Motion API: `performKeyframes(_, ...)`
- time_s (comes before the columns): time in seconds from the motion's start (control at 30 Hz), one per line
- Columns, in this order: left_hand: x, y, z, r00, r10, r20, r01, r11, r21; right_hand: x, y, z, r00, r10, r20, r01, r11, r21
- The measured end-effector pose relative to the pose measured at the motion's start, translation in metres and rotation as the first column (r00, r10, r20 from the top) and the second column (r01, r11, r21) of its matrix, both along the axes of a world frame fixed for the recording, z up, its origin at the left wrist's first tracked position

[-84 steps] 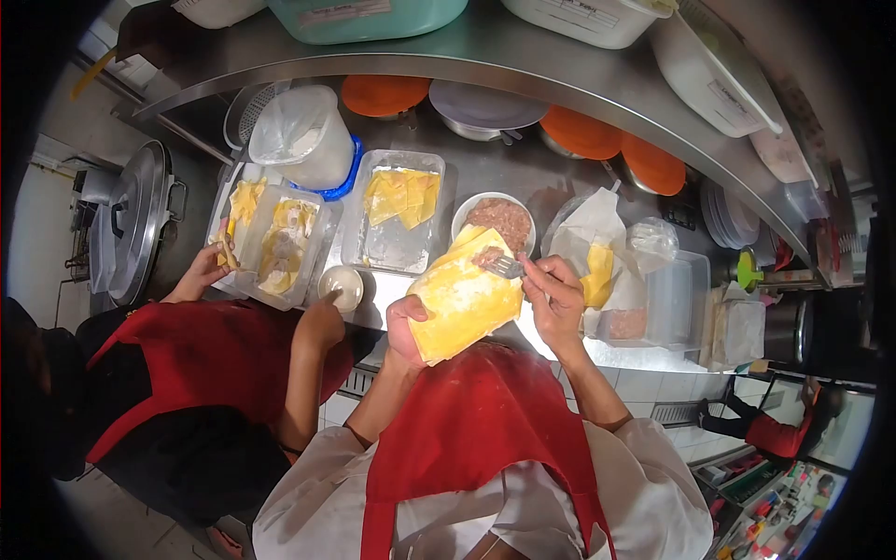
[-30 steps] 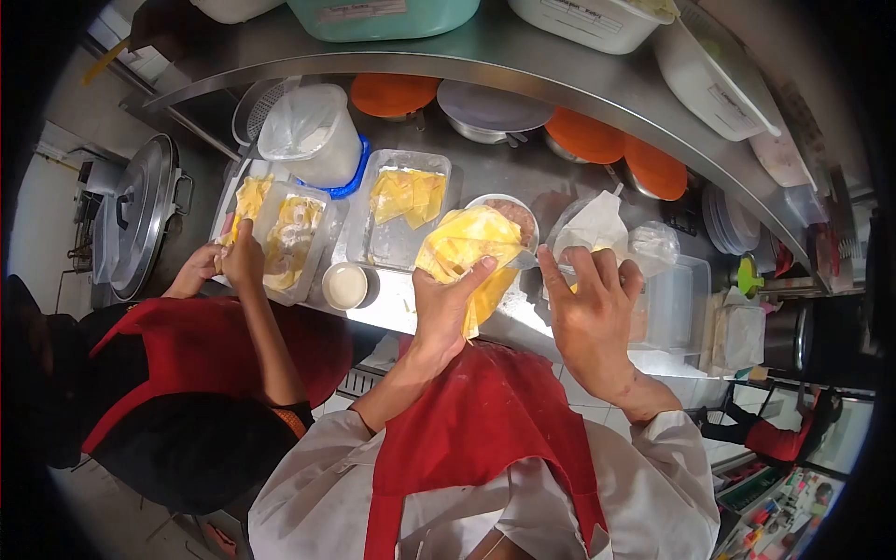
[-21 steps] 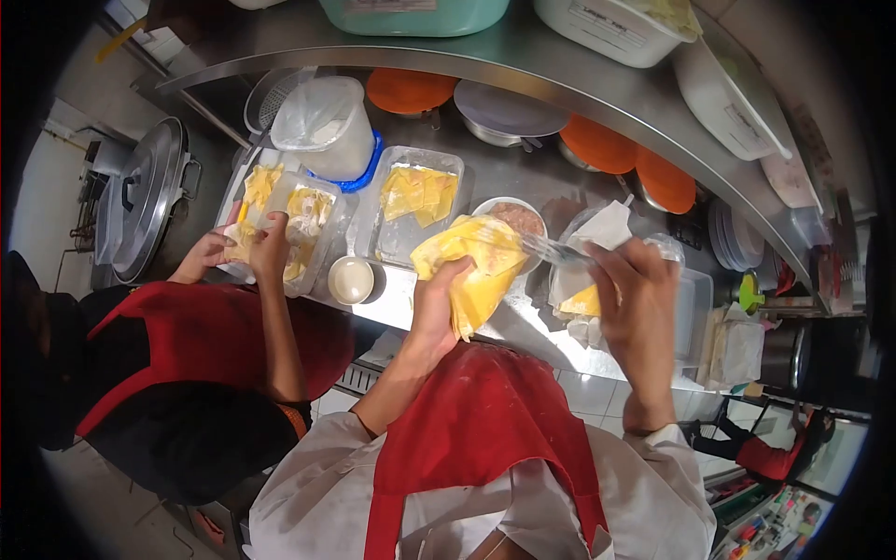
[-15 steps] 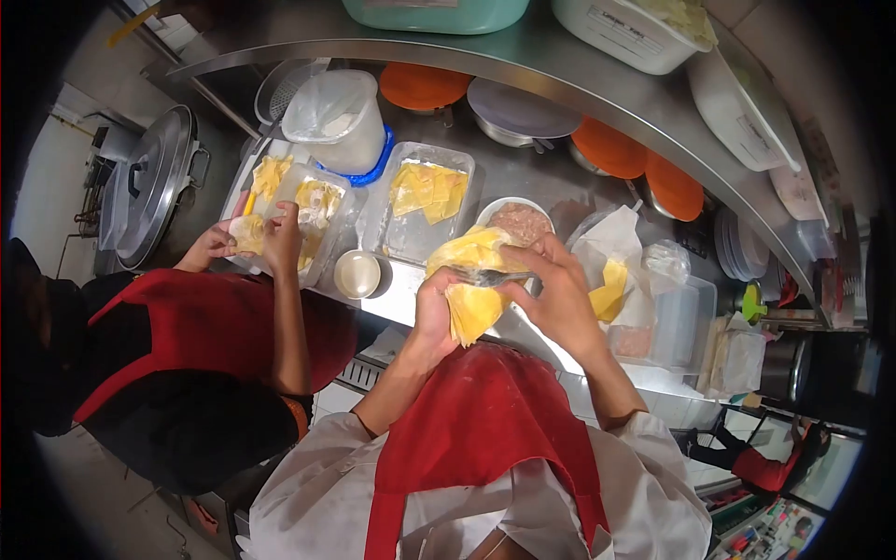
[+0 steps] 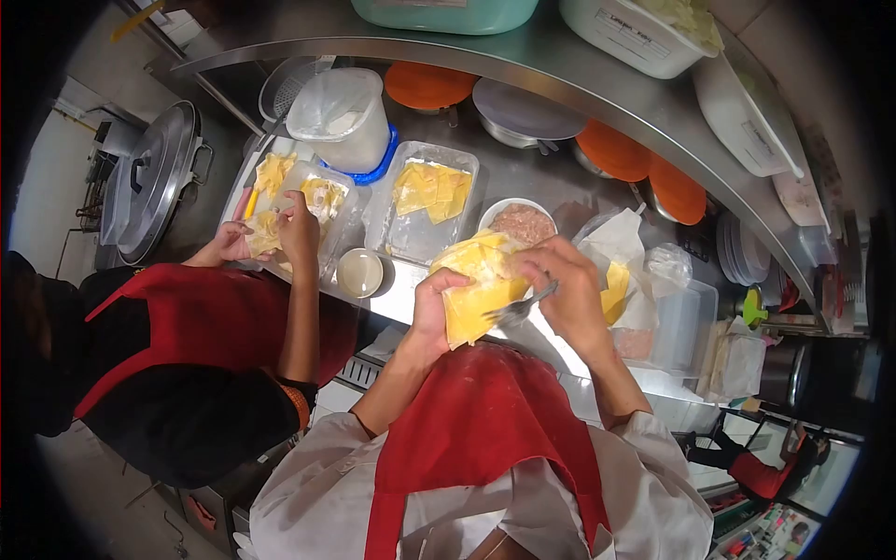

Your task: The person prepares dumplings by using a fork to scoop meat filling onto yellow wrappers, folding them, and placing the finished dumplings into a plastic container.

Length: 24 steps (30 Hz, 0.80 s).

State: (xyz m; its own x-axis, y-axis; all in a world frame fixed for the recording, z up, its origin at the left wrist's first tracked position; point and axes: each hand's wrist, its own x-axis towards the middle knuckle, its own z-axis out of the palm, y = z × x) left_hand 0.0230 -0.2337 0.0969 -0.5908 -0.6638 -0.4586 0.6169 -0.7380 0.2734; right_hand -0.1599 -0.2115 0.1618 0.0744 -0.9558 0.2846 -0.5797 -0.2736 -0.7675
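My left hand (image 5: 429,306) is closed around a stack of yellow dough wrappers (image 5: 471,313), held in front of my red apron. My right hand (image 5: 571,291) grips a fork (image 5: 511,311), its tines lying over the lower part of the top wrapper. The right fingertips are at the stack's upper right edge, where the wrapper is partly hidden by them. Just beyond the stack stands a white bowl (image 5: 484,222) of minced meat (image 5: 523,224). Behind my left hand is a clear tray (image 5: 411,245) with folded yellow dumplings (image 5: 432,191).
On my left, a co-worker's hands (image 5: 299,229) hold a wrapper above another tray. A small round cup (image 5: 359,274) sits between us. To the right are white paper (image 5: 611,238) and a clear plastic box (image 5: 686,322). A metal shelf (image 5: 420,54) overhangs the counter.
The fork has swung down from the wrappers' upper part to their lower part, turning its tines toward me. The top wrapper now lies flatter over the stack.
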Motion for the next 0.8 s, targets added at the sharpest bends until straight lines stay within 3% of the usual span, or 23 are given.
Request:
performKeyframes(0.07,0.000,0.000,-0.004,1.000,0.001,0.009,-0.001,1.000,-0.008,-0.003,-0.006,-0.002,0.999,-0.038,-0.017,0.039,0.996,0.075)
performKeyframes(0.17,0.001,0.000,-0.004,0.999,0.011,0.037,-0.011,1.000,-0.012,0.002,-0.011,-0.010,0.995,0.033,-0.090,-0.022,0.992,0.125)
performKeyframes(0.27,0.010,0.001,-0.014,0.999,0.017,0.035,-0.017,1.000,0.000,0.003,-0.019,-0.012,0.974,0.168,-0.153,-0.129,0.963,0.237)
performKeyframes(0.47,0.026,0.003,-0.023,0.992,0.114,0.046,-0.116,0.991,0.060,0.020,-0.045,-0.019,0.923,0.373,-0.089,-0.296,0.841,0.453)
performKeyframes(0.57,0.038,0.004,-0.047,0.981,0.189,0.048,-0.191,0.980,0.056,0.026,-0.066,-0.037,0.809,0.549,-0.209,-0.433,0.798,0.419)
performKeyframes(0.67,0.048,0.005,-0.072,0.954,0.297,0.038,-0.300,0.947,0.115,0.030,-0.097,-0.044,0.789,0.606,-0.101,-0.504,0.732,0.459)
performKeyframes(0.8,0.061,0.010,-0.092,0.910,0.395,0.124,-0.407,0.910,0.085,0.033,-0.151,-0.068,0.797,0.598,-0.087,-0.500,0.733,0.461)
